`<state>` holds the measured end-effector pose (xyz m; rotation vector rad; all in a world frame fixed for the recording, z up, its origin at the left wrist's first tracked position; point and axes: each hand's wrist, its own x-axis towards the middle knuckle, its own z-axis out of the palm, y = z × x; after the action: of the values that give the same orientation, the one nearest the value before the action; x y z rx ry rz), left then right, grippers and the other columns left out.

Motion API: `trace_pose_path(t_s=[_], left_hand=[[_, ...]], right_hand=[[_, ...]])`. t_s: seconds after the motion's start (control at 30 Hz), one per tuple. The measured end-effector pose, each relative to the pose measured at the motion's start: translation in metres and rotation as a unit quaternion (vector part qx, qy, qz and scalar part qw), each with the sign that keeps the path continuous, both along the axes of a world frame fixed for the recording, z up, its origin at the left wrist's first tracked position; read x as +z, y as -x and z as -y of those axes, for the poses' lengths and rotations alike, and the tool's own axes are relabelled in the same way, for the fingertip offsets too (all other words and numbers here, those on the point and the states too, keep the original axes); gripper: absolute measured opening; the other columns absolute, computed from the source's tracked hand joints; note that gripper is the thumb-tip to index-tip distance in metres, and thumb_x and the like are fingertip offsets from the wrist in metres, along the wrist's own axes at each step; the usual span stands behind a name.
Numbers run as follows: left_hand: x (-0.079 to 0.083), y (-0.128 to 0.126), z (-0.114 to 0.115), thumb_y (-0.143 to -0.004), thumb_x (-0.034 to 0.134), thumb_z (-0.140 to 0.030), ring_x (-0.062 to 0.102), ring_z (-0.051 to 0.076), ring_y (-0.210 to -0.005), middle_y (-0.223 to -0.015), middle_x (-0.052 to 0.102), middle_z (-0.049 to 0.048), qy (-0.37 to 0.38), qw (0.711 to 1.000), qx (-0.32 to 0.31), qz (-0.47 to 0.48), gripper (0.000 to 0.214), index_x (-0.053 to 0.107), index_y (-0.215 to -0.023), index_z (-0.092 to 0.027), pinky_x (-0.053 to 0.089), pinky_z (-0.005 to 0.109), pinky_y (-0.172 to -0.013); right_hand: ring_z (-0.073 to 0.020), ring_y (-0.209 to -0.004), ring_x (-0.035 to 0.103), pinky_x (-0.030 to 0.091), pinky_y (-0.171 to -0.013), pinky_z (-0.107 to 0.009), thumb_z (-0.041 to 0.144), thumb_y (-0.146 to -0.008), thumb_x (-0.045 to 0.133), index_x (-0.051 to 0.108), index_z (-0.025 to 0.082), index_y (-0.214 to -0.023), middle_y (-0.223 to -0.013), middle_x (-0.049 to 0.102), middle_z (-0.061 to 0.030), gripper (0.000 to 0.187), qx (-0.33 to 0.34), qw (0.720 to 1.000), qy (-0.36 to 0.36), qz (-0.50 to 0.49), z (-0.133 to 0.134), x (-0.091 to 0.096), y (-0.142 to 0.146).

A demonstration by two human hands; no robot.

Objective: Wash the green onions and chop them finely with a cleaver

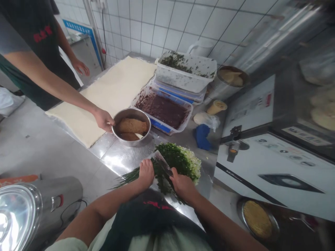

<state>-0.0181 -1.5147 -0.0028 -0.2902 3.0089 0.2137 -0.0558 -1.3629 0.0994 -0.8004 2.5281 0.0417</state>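
My left hand (146,172) is closed over a bunch of long green stalks (128,177), likely chives or scallions, whose tips trail off to the left. In my right hand (183,186) is the handle of a knife (162,162), its blade lying right beside my left fingers at the cut end of the bunch. A heap of chopped greens (176,159), dark green with pale bits on its right side, spreads on the metal table around the blade. Some of the greens under my right hand are hidden by it.
A co-worker's hand (103,118) grips the rim of a steel bowl (115,134) of brown paste. Rolled dough (117,83) covers the table's left. Behind stand a tub of dark paste (167,108) and a tub of chopped greens (183,81). A white machine (261,167) stands right.
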Motion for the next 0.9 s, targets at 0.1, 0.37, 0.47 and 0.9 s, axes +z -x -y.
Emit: trace_pose_path(t_s=[0.1, 0.37, 0.47, 0.9], left_hand=[[-0.003, 0.000, -0.001, -0.077, 0.039, -0.017, 0.043, 0.024, -0.088, -0.092, 0.049, 0.0144, 0.015, 1.000, -0.012, -0.008, 0.042, 0.041, -0.116, -0.002, 0.035, 0.036, -0.074], [-0.005, 0.001, 0.002, -0.077, 0.037, -0.015, 0.043, 0.025, -0.089, -0.099, 0.049, 0.0176, 0.005, 0.999, -0.047, -0.012, 0.047, 0.036, -0.122, 0.000, 0.035, 0.036, -0.072], [-0.003, -0.001, 0.003, -0.078, 0.039, -0.017, 0.044, 0.024, -0.090, -0.100, 0.050, 0.0172, -0.003, 0.999, -0.033, -0.015, 0.047, 0.036, -0.122, -0.002, 0.036, 0.036, -0.073], [0.003, -0.005, -0.005, -0.077, 0.039, -0.014, 0.044, 0.026, -0.094, -0.099, 0.050, 0.0177, 0.012, 0.999, 0.011, -0.032, 0.048, 0.036, -0.122, 0.002, 0.035, 0.035, -0.077]], right_hand=[[-0.0197, -0.070, 0.061, 0.029, -0.054, -0.024, 0.025, -0.086, 0.031, 0.035, 0.013, -0.109, -0.078, 0.065, -0.0090, 0.026, 0.000, 1.000, 0.005, 0.022, 0.011, -0.010, 0.010], [-0.0204, -0.073, 0.061, 0.032, -0.055, -0.025, 0.025, -0.087, 0.028, 0.035, 0.014, -0.108, -0.079, 0.065, -0.0086, 0.025, -0.061, 0.998, 0.009, -0.020, 0.052, -0.030, 0.032], [-0.0198, -0.075, 0.061, 0.033, -0.055, -0.024, 0.027, -0.087, 0.029, 0.035, 0.012, -0.108, -0.080, 0.065, -0.0094, 0.026, -0.113, 0.993, 0.016, -0.030, 0.043, -0.023, 0.032], [-0.0191, -0.067, 0.061, 0.032, -0.053, -0.024, 0.026, -0.087, 0.028, 0.035, 0.013, -0.108, -0.075, 0.065, -0.0084, 0.025, 0.019, 1.000, -0.011, -0.009, 0.013, 0.007, 0.002]])
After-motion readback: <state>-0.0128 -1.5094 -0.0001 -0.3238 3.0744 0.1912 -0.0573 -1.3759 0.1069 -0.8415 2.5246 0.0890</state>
